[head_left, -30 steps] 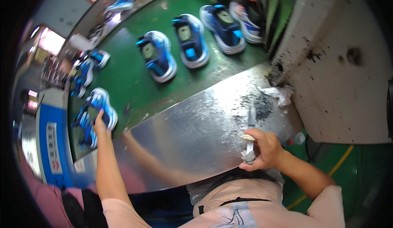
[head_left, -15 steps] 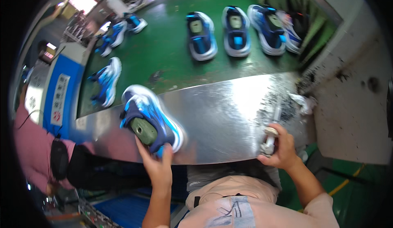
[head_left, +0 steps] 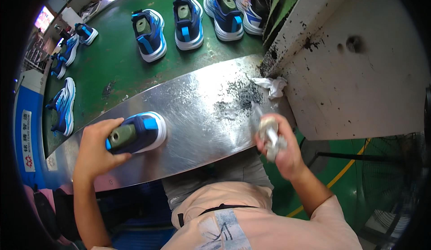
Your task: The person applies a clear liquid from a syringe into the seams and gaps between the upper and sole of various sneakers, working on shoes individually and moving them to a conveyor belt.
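Observation:
My left hand (head_left: 96,149) is closed around a navy, blue and white sneaker (head_left: 143,133) at the left of the metal worktop, fingers on its far side, thumb on its near side. The sneaker's bright blue heel tab points right. A green shoe last (head_left: 122,136) fills its opening, and my hand covers the toe end. Over the worktop's near edge, my right hand (head_left: 289,153) grips a small tool with a pale, lumpy handle (head_left: 271,137). From it a thin greyish tip, blurred by motion, points toward the worktop; its exact kind is unclear.
Several similar sneakers (head_left: 188,25) with green lasts stand on the green surface beyond the metal worktop (head_left: 193,101). Black residue (head_left: 244,97) and a crumpled white tissue (head_left: 273,86) lie at the worktop's right. A pale, stained panel (head_left: 359,70) rises on the right.
The view has swung right. The sneaker has been turned so its heel faces right, and my left hand has shifted from the heel to the toe end. My right hand has raised the tool.

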`<state>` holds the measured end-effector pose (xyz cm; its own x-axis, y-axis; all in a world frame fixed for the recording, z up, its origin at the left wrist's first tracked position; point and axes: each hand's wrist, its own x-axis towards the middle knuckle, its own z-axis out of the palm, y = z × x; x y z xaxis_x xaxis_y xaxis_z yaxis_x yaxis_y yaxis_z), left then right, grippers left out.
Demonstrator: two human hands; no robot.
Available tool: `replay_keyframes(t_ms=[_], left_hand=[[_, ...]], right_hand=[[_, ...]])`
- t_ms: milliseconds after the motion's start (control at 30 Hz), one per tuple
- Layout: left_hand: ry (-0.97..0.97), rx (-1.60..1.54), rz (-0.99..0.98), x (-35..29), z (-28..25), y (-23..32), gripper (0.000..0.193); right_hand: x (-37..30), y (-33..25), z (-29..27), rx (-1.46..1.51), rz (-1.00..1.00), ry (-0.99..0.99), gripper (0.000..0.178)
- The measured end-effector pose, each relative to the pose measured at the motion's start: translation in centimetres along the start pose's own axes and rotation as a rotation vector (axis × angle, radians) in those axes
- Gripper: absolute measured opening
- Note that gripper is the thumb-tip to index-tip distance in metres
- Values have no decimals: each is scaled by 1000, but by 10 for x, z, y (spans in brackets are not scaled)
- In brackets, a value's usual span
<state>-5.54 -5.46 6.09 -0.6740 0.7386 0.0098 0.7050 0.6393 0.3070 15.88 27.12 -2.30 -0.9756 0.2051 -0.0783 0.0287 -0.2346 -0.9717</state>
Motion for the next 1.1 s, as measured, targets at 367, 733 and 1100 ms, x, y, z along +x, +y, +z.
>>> replay_keyframes(t_ms=[367,733,1100], left_hand=[[355,121,20,-67,32,48,56],[356,-46,56,-58,31,33,58],[470,-71,128,-100,62,55,27]], right_hand=[[9,21,8,-262,68,23,97],[10,14,11,-288,46,13,95],[48,-55,67,107,102,-270,91]])
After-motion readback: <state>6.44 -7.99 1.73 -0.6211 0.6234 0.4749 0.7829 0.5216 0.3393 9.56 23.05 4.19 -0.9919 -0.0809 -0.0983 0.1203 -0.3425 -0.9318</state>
